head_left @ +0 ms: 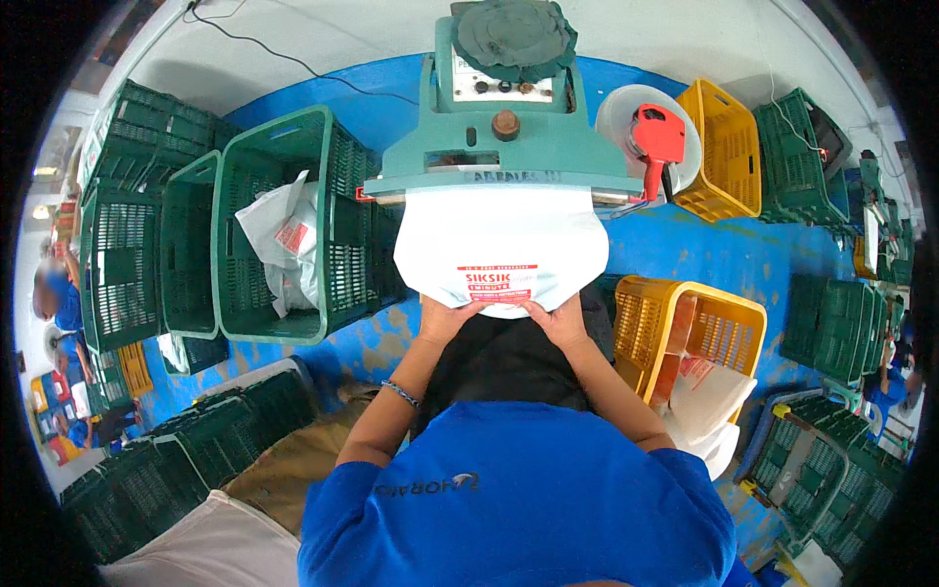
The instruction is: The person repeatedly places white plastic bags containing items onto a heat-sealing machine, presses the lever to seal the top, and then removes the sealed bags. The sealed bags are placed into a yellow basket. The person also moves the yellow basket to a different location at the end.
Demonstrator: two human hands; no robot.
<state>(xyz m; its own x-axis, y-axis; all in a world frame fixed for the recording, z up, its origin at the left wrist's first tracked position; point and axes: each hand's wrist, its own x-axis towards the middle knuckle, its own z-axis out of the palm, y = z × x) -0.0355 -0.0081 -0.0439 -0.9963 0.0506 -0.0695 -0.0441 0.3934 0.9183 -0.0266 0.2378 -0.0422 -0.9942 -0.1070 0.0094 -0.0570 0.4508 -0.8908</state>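
Centre of frame: a white bag (499,245) with a red printed panel hangs from the front edge of a green sealer (504,137), its top edge under the machine's bar, its rounded bottom toward the person. Left hand (448,318) grips the bag's lower left edge, fingers curled together and pinched on the plastic; a beaded bracelet (401,393) sits on that forearm. Right hand (558,318) grips the lower right edge the same way, fingers closed on the bag. The two hands lie close, either side of the bag's lowest point. A dark cloth (514,34) rests on top of the sealer, upper centre. Left of the machine, a green crate (284,166) holds more white bags (289,240). Lower right of centre, a yellow crate (724,313) holds a white bag too. Upper right: a red tool (657,142) against a white disc, then another yellow crate (729,147). Blue floor (704,245) under all
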